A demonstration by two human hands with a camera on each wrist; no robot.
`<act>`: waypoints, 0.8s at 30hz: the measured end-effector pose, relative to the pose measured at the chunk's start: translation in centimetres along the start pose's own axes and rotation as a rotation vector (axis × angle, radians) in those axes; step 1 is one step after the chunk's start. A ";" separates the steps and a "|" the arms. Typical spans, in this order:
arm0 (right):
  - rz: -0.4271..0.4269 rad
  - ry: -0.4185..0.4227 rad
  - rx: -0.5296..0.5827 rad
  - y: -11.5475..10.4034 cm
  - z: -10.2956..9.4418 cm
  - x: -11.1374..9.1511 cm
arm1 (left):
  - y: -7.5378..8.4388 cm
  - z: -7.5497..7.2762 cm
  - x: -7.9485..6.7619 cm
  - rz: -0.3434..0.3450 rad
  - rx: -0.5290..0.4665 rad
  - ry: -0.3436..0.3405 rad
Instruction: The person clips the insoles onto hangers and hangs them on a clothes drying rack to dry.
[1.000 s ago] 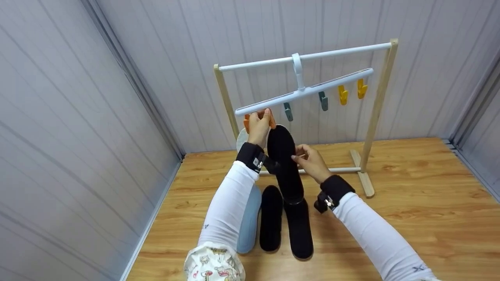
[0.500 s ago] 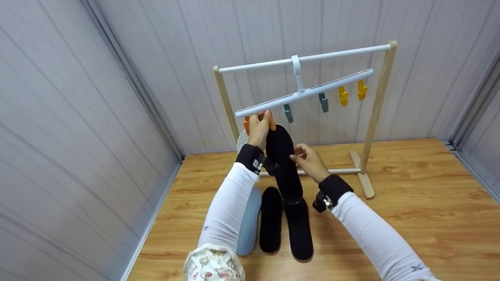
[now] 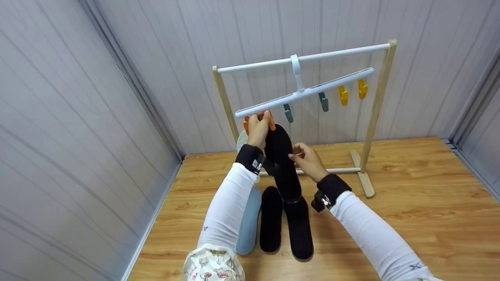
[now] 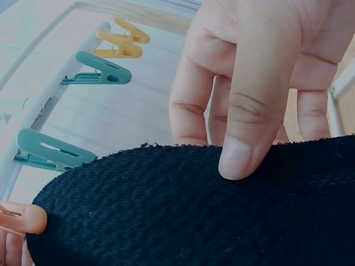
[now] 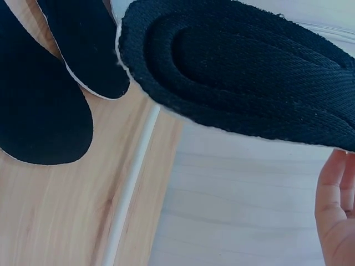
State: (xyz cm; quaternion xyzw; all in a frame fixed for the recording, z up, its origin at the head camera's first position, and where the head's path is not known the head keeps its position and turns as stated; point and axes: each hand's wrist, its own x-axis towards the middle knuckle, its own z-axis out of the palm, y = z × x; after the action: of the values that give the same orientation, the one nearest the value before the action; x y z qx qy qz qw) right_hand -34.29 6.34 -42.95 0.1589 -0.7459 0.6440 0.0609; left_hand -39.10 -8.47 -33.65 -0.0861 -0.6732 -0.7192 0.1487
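Observation:
A black insole (image 3: 284, 164) hangs tilted below the left end of the white hanger (image 3: 273, 102). My right hand (image 3: 309, 160) pinches its right edge near the middle, with the thumb on its face in the left wrist view. My left hand (image 3: 258, 128) is up under the hanger bar and pinches an orange clothespin (image 3: 272, 121). In the left wrist view, that orange clothespin (image 4: 23, 217) meets the toe edge of the insole; whether it grips the edge is unclear. A pale insole (image 3: 241, 139) hangs partly hidden behind my left hand.
Green clothespins (image 3: 323, 102) and yellow clothespins (image 3: 343, 95) hang along the bar. The hanger hooks onto a rack (image 3: 377, 101) with wooden posts. Below, a light blue insole (image 3: 248, 226) and two black insoles (image 3: 271, 218) lie on the wooden surface (image 3: 410, 210).
My right hand and the black insole have shifted slightly left, toward the left hand. The left hand keeps its place at the orange clothespin.

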 end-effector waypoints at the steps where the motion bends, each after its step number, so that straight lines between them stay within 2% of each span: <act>1: -0.004 0.000 0.002 0.0 0.0 0.0 | 0.0 0.0 0.0 -0.002 0.000 0.003; 19: -0.018 0.001 -0.004 0.4 0.4 -0.1 | 0.0 -0.1 -0.3 -0.026 -0.008 0.018; 24: -0.004 0.007 -0.024 0.4 0.4 0.0 | 0.1 0.1 -0.2 -0.066 -0.012 0.052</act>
State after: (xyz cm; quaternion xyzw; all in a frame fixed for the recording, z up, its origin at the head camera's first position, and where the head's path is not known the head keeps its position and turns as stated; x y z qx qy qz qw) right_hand -34.39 6.02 -43.38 0.1573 -0.7531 0.6354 0.0664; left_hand -38.86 -8.40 -33.58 -0.0462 -0.6674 -0.7296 0.1418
